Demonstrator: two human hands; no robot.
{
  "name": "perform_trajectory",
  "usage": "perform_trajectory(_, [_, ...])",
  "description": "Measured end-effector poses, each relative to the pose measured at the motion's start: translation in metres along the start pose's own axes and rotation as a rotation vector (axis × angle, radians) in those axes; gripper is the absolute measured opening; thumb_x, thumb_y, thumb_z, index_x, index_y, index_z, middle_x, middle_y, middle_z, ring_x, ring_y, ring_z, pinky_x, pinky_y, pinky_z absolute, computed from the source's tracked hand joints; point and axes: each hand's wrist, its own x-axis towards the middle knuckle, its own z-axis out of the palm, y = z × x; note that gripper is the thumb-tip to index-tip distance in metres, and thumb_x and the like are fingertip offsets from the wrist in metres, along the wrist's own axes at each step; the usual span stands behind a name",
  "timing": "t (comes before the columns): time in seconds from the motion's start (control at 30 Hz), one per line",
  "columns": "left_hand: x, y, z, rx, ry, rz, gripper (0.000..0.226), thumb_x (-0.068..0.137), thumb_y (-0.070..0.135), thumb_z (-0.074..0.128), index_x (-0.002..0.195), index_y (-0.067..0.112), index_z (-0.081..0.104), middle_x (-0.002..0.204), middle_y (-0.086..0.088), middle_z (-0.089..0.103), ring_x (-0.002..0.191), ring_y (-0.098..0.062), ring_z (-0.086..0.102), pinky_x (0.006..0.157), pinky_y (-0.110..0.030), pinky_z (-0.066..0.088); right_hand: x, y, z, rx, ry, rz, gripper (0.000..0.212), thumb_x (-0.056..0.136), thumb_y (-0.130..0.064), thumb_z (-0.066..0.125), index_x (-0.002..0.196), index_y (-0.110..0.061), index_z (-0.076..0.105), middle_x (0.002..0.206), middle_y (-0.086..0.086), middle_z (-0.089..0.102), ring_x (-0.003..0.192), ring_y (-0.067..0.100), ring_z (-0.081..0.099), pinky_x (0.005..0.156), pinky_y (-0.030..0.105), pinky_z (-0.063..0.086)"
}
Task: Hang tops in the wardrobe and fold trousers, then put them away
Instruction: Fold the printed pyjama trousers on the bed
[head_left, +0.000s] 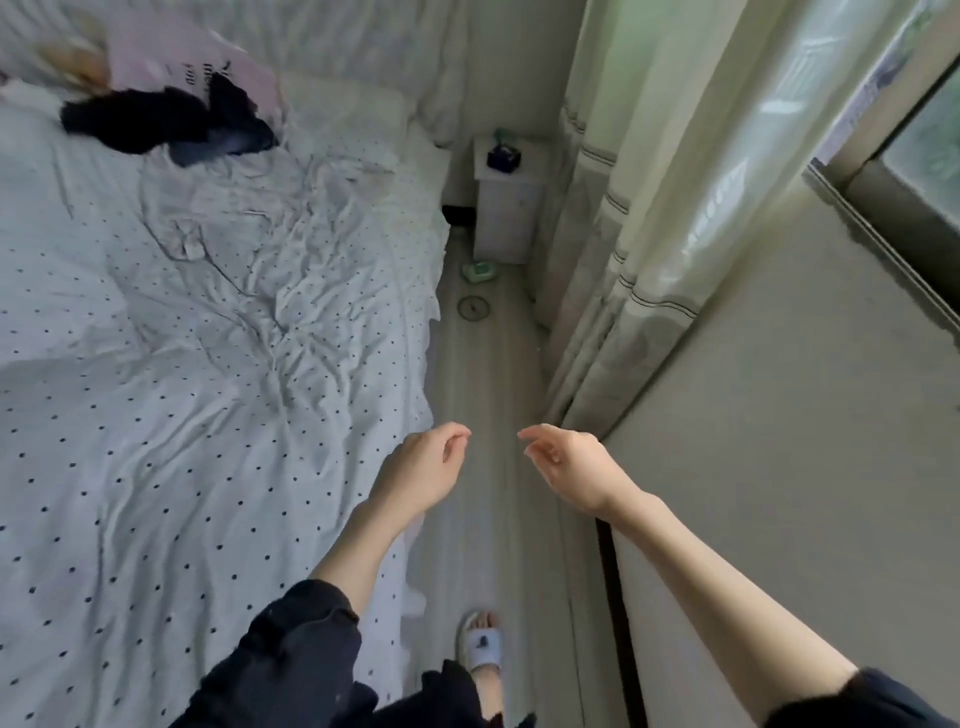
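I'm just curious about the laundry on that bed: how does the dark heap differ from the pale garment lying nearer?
The dark heap is black and bunched up near the pillows; the pale garment is whitish, spread flatter and nearly blends into the dotted sheet. The dark heap partly overlaps a pink item; the pale garment lies alone. Both are unfolded, and neither hand touches them.

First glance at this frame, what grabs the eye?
Two bare hands held out over the floor strip, left hand and right hand, both loosely curled and holding nothing. To the left, the bed's dotted white duvet fills most of the frame, with a dark heap of clothes against a pink pillow at its far end. A pale curtain hangs on the right.
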Motion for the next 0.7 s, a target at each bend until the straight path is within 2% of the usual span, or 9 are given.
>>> perform_trajectory(0.17, [0.085, 0.006, -0.049, -0.028, 0.061, -0.105, 0.03, 0.099, 0.028, 0.039, 0.122, 0.021, 0.058, 0.109, 0.004, 0.067, 0.102, -0.017, 0.061, 0.089, -0.033, 0.048, 0.122, -0.016, -0.058, -0.046, -0.055, -0.137, 0.031, 0.097, -0.018, 0.044, 0.124, -0.015, 0.058, 0.112, 0.006, 0.068, 0.108, 0.027, 0.059, 0.091, 0.028, 0.042])
perform_trajectory(0.37, [0.204, -0.005, -0.105, -0.054, 0.183, -0.228, 0.029, 0.099, 0.026, 0.042, 0.122, 0.019, 0.06, 0.116, 0.0, 0.066, 0.103, -0.017, 0.061, 0.089, -0.027, 0.047, 0.286, -0.051, -0.116, 0.072, -0.134, -0.267, 0.03, 0.096, -0.016, 0.046, 0.122, -0.016, 0.061, 0.109, 0.007, 0.069, 0.105, 0.023, 0.062, 0.089, 0.023, 0.04])
perform_trajectory(0.5, [0.307, -0.009, -0.14, -0.031, 0.254, -0.268, 0.028, 0.099, 0.025, 0.044, 0.119, 0.018, 0.062, 0.115, -0.002, 0.066, 0.102, -0.019, 0.062, 0.089, -0.03, 0.047, 0.402, -0.063, -0.153, 0.088, -0.185, -0.351, 0.03, 0.097, -0.016, 0.046, 0.123, -0.017, 0.06, 0.105, 0.007, 0.07, 0.103, 0.021, 0.063, 0.09, 0.025, 0.044])
perform_trajectory(0.6, [0.382, -0.009, -0.164, -0.028, 0.3, -0.327, 0.029, 0.099, 0.026, 0.043, 0.121, 0.019, 0.062, 0.118, -0.001, 0.065, 0.105, -0.019, 0.06, 0.091, -0.03, 0.047, 0.487, -0.07, -0.177, 0.048, -0.25, -0.421, 0.03, 0.097, -0.015, 0.044, 0.124, -0.014, 0.059, 0.112, 0.009, 0.068, 0.104, 0.023, 0.062, 0.095, 0.031, 0.044])
perform_trajectory(0.7, [0.443, -0.008, -0.188, -0.081, 0.344, -0.371, 0.03, 0.099, 0.026, 0.043, 0.122, 0.019, 0.061, 0.121, 0.0, 0.064, 0.106, -0.017, 0.06, 0.092, -0.03, 0.047, 0.564, -0.086, -0.201, 0.043, -0.298, -0.481, 0.03, 0.098, -0.014, 0.044, 0.124, -0.013, 0.059, 0.116, 0.009, 0.066, 0.104, 0.024, 0.061, 0.095, 0.03, 0.044])
